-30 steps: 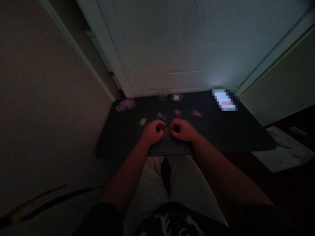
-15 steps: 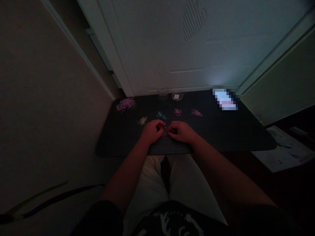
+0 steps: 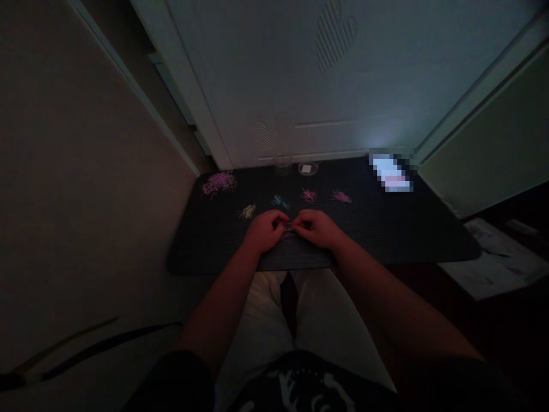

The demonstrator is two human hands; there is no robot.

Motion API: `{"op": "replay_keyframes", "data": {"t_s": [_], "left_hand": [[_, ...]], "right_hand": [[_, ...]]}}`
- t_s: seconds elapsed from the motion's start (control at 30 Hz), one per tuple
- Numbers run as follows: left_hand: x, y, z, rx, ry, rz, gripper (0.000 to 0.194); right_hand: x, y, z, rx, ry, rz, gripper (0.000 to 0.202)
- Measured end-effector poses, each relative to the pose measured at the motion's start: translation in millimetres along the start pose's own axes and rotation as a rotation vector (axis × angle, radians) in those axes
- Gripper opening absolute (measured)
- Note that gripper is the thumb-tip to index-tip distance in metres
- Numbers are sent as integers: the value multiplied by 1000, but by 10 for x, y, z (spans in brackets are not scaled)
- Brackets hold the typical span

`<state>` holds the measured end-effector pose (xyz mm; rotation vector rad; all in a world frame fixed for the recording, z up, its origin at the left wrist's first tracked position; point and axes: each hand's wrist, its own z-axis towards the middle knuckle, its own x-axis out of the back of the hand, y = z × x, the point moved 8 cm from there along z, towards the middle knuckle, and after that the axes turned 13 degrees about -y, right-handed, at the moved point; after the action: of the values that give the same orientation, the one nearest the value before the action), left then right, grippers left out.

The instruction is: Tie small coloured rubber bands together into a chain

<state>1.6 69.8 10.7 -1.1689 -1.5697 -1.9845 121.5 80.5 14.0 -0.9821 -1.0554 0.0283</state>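
Note:
At the near middle of the dark table, my left hand has its thumb and fingers curled together in a pinch. My right hand faces it, fingertips also pinched, with a narrow gap between the two. A few thin, pale purple stick-like pieces lie under and between the fingertips. Whatever is inside each pinch is too small and dark to make out. Just beyond the hands sit small heaps of similar thin pieces: a yellowish heap, a blue heap, a pink heap and a purple-pink heap.
A larger mixed heap of thin pieces lies at the table's far left. Along the back edge stand a clear round container and a clear lid with a white label. A lit, pixelated device rests far right. A white door rises behind.
Both hands stay almost in place over the small pieces, with only slight finger movement. The heaps look the same, and the view has shifted very slightly.

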Motion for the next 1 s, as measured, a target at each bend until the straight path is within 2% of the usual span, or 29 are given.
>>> {"op": "replay_keyframes", "data": {"t_s": [0.13, 0.27, 0.43, 0.7, 1.0], "left_hand": [[0, 4, -1, -21, -5, -16, 20], [10, 63, -17, -103, -29, -25, 21], [15, 127, -35, -165, -46, -26, 14], [24, 95, -22, -150, -3, -36, 10], [26, 137, -32, -180, -19, -28, 14]], "right_hand": [[34, 7, -7, 3, 31, 43, 11], [51, 34, -17, -32, 56, 65, 12], [57, 53, -26, -57, 76, 75, 12], [54, 63, -35, -83, 81, 102, 12], [39, 83, -27, -87, 70, 132, 12]]}}
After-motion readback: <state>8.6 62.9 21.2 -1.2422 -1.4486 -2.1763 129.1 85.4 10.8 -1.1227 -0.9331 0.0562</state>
